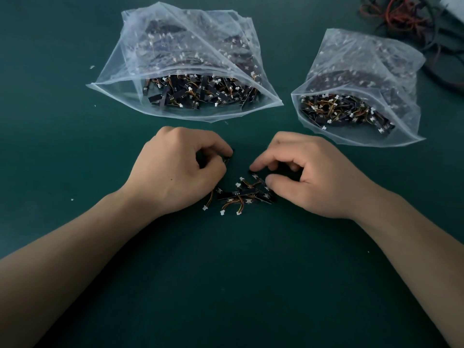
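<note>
Left hand (175,169): fingers curled, thumb and forefinger pinching one strip (228,158) – a small black board, held just clear of the pile (241,197).

Right hand (313,177): fingers bent, forefinger tip and thumb set either side of the pile's upper right edge. Whether they have hold of a piece cannot be told.

The pile lies on the surface (226,272) between the two hands, slightly nearer the right thumb. It lies below and to the right of the left fingertips. It holds black strips lying mostly crosswise, with short orange-yellow leads and white plugs trailing toward the person.

Beyond the hands are a large bag (185,71) and a small bag (359,96), both open-mouthed and full of like parts. The large bag's mouth lies nearer the left hand – the likelier destination for the held strip, in my judgement.
</note>
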`<move>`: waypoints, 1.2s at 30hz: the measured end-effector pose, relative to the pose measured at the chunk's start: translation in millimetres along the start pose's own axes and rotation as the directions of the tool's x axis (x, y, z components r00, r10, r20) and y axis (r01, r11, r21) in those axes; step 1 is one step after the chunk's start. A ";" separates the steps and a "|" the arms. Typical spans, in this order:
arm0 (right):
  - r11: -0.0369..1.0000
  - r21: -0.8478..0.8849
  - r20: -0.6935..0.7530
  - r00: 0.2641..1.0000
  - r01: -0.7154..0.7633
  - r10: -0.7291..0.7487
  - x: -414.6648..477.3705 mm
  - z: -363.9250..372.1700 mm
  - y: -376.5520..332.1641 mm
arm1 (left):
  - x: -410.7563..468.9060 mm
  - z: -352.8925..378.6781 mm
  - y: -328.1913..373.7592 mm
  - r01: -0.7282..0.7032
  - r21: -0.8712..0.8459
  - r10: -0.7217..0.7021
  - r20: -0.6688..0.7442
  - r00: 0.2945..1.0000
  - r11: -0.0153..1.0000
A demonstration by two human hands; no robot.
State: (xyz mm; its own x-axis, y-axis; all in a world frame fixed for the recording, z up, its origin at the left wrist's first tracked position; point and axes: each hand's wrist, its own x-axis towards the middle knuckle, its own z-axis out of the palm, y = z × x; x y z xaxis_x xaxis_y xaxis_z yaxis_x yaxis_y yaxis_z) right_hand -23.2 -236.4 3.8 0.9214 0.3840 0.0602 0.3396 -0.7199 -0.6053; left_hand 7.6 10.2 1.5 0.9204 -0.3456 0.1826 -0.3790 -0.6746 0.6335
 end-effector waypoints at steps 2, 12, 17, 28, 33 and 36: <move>1.000 -0.013 -0.023 1.000 0.007 -0.007 0.5 2.8 0.1 | -0.5 -0.4 0.8 -0.008 0.009 0.008 0.023 1.000 1.000; 0.999 -0.037 -0.001 1.000 0.006 -0.006 0.6 1.1 -0.5 | -0.2 2.4 -1.6 -0.031 0.083 0.029 0.033 0.999 0.996; 0.999 -0.037 0.034 0.999 0.001 0.000 0.7 -3.4 -2.5 | 0.6 4.2 -4.7 -0.080 0.088 0.079 0.016 0.997 0.993; 1.000 0.009 0.158 0.987 0.028 -0.029 4.5 -15.8 5.2 | 2.8 6.9 -11.8 -0.114 0.078 0.113 0.008 0.994 0.990; 1.000 0.004 0.014 1.000 0.020 -0.020 3.2 -10.8 10.3 | 3.2 7.6 -12.8 -0.120 0.083 0.120 0.013 0.993 0.989; 0.998 -0.056 -0.063 0.998 0.009 -0.013 5.3 -3.7 9.6 | 3.1 8.1 -11.7 -0.121 0.087 0.120 0.013 0.993 0.989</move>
State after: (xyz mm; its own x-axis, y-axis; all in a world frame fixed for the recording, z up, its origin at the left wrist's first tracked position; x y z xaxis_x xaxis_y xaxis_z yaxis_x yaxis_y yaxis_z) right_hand -14.3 -243.4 1.3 0.9271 0.3557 0.1181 0.3581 -0.7476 -0.5593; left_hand 14.1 11.7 -11.5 0.8671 -0.4323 0.2477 -0.4941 -0.6825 0.5386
